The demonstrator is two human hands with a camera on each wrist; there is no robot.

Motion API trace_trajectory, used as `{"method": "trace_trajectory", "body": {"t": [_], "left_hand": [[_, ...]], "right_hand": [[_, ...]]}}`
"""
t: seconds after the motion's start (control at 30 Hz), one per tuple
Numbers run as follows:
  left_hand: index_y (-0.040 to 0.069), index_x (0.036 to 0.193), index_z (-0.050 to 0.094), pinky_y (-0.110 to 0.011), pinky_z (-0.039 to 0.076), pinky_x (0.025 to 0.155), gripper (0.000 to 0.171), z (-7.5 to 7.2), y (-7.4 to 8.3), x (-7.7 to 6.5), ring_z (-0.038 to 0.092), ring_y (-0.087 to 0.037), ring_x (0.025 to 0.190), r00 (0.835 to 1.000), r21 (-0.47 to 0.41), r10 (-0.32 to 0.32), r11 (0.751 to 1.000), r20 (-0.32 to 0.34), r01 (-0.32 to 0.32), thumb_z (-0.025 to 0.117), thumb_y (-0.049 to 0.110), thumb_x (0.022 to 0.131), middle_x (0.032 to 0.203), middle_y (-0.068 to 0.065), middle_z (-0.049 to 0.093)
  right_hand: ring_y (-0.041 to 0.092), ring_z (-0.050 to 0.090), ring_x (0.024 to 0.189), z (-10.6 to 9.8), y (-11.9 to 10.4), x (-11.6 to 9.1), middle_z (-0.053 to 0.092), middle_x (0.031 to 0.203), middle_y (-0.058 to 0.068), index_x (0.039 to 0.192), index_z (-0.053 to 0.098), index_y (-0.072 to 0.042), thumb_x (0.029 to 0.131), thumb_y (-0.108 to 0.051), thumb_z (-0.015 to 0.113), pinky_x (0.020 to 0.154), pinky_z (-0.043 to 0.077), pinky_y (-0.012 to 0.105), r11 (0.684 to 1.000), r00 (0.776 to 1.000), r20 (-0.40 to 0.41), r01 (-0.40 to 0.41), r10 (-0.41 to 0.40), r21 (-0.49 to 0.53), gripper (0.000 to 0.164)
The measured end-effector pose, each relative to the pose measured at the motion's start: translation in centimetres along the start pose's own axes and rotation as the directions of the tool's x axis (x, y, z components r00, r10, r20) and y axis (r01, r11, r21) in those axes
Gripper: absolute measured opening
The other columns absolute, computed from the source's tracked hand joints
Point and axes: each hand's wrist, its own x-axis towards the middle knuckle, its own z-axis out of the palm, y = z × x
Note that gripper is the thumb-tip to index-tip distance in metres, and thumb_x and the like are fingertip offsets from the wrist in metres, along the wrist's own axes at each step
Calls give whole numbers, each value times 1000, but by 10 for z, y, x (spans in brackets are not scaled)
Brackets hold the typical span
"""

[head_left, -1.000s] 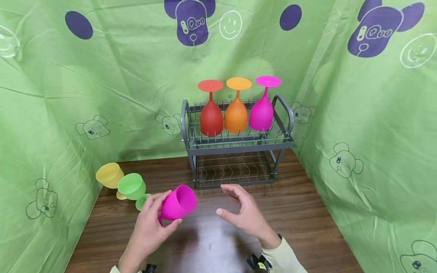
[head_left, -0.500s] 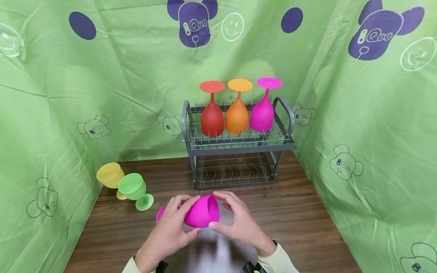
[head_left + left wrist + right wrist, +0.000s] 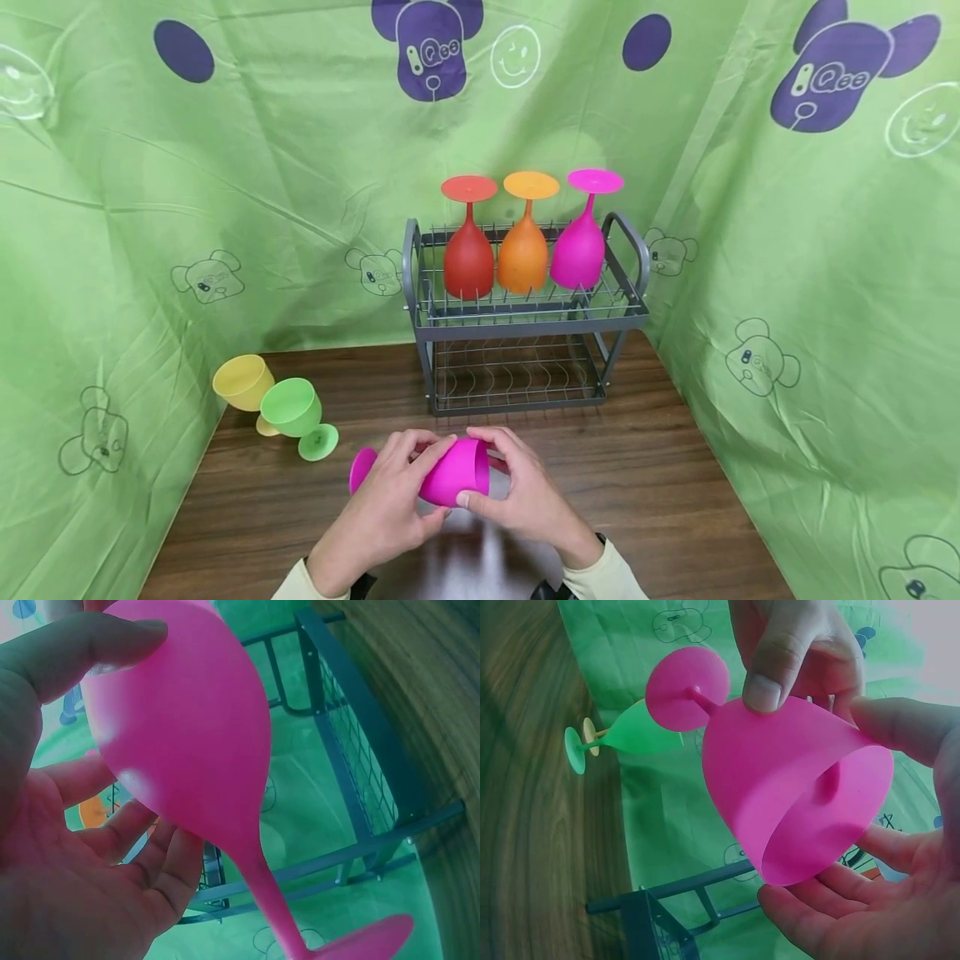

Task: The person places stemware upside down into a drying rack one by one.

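Note:
A magenta wine goblet lies on its side in the air over the table, its mouth to the right and its round foot to the left. My left hand grips the bowl from the stem side; in the left wrist view the thumb lies across the pink bowl and the stem runs down free. At the mouth end, my right hand holds the rim between thumb and fingers. The right wrist view looks into the hollow bowl, with the right fingers curved under its rim.
A grey two-tier dish rack stands at the back, with red, orange and magenta goblets upside down on top. At left, yellow and green goblets stand on the wooden table. Green printed cloth surrounds it.
The goblet has moved right and turned so its mouth faces the right hand. The right hand, apart from it a second ago, has come to its rim and now holds it too.

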Motion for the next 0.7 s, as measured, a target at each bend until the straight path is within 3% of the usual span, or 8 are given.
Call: {"method": "trace_trajectory", "body": {"t": [0.5,0.7], "left_hand": [[16,146,63,-37,56,95,90,4,-1,-3,55,-17,121,1000,4,5,1000,-9,-5,97,25,63,131,0,61],[17,146,62,-41,56,96,88,4,0,-5,55,-19,123,999,-7,-5,1000,-48,4,97,24,65,135,-1,60]], "right_hand": [[18,61,124,6,1,-1,60,137,-9,143,57,-29,84,-30,89,106,59,43,999,999,-35,-23,24,28,67],[20,62,124,7,3,-1,62,138,-7,142,58,-30,84,-27,90,104,60,39,997,997,-70,-37,42,69,66]]}}
